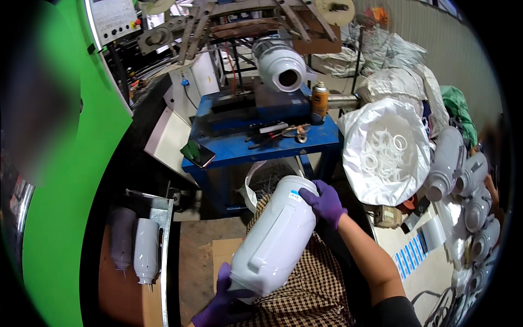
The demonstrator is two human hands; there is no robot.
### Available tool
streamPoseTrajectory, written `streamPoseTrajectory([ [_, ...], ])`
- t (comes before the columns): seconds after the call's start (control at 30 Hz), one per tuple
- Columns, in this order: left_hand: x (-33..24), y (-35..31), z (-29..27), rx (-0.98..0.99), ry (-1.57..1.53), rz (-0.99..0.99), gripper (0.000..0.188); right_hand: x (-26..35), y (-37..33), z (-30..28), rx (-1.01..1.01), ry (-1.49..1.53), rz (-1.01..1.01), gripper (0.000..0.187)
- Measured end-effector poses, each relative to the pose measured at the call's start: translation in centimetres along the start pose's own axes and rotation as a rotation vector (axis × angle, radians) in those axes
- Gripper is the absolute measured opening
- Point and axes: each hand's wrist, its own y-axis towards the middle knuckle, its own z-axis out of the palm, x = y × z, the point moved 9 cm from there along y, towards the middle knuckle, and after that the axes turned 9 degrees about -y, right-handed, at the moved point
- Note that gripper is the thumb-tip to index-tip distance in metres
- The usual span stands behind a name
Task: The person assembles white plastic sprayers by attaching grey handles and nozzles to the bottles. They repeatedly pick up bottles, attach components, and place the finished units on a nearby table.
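A large glossy light-grey plastic bottle-shaped shell (277, 234) lies tilted across my lap, its wide end up and to the right. A long raised ridge runs down its side, and a small blue-and-white label sticks near the wide rim. My right hand (327, 203), in a purple glove, is closed over that rim end beside the label. At the narrower lower end, my left hand (226, 302), also gloved in purple, cups the shell from below; some of its fingers are hidden. Under the shell is a checked brown cloth (316, 278).
Ahead stands a blue workbench (239, 150) with pliers, a spray can (319, 102) and a phone. A white sack (357, 152) of plastic rings stands at right, near a sheet of blue labels (409, 256) and several grey shells (448, 158). Two bottle-shaped pieces (146, 248) lie at left.
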Motion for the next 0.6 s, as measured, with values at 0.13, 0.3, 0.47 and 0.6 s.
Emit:
streamPoseTrajectory([
  [0.13, 2.4, -2.6, -2.5, -0.319, -0.202, -0.078, 0.08, 5.7, 1.7, 0.5, -0.045, -0.177, -0.332, 0.064],
  [0.3, 2.1, -2.0, -6.3, -0.822, -0.339, -0.023, 0.076, 16.8, 12.2, -5.5, -0.369, -0.698, -0.428, 0.076],
  [0.47, 1.1, 2.3, -9.9, -0.889, -0.736, 0.079, 0.068, 17.3, 16.9, -7.2, -0.526, -0.892, -0.467, 0.045],
  [0.6, -2.4, 5.1, -13.8, -0.902, -0.604, 0.16, 0.071, 14.5, -2.8, -10.0, -0.859, -0.754, -0.994, 0.027],
])
